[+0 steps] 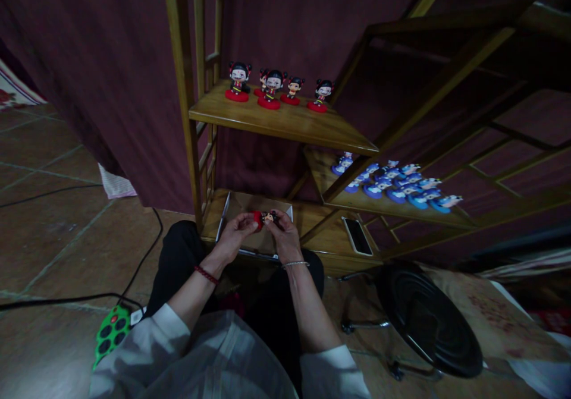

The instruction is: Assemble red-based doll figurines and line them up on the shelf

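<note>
Between my two hands lies a small figurine with dark hair, turned sideways, its red round base toward the left. My left hand is closed on the base end, and my right hand grips the head end. Below them a shallow box with white edges rests on the low shelf; its inside shows brown. Several similar figurines on red bases, among them one at the left, stand upright on the wooden shelf above.
Blue and white figurines crowd a lower shelf at the right. A phone-like white-framed object lies on the bottom shelf. A round black stool stands at the right. On the floor at the left are a green power strip and black cables.
</note>
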`<state>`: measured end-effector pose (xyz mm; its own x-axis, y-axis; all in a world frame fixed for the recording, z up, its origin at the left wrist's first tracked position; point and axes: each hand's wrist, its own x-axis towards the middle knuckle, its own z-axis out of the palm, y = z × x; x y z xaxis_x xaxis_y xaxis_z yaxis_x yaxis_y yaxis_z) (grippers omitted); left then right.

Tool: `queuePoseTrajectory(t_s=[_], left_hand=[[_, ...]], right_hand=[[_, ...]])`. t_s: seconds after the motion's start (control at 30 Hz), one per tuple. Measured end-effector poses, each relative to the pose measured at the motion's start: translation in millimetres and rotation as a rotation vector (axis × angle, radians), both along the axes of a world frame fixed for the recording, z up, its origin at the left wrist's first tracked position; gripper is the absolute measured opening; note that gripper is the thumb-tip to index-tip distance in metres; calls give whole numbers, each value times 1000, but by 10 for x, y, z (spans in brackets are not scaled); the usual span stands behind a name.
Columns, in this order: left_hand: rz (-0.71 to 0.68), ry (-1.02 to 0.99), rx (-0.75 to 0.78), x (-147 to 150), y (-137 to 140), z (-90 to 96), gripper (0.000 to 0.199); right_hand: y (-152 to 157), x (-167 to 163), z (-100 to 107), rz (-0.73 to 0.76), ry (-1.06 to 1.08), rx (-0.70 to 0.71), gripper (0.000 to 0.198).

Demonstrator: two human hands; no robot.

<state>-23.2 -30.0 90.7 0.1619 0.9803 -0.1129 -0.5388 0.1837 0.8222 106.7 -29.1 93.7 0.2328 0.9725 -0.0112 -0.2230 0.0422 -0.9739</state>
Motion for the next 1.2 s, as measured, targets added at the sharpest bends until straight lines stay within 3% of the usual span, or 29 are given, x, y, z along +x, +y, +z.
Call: queuePoseTrajectory(t_s=[0.83, 1.2], left_hand=[[10, 26, -53, -16, -13, 4, 33], [-14, 30, -77, -10, 8, -62, 34]], right_hand=[[-18, 30, 47, 81, -183, 55, 36], [19, 82, -63, 98, -322, 118, 30]])
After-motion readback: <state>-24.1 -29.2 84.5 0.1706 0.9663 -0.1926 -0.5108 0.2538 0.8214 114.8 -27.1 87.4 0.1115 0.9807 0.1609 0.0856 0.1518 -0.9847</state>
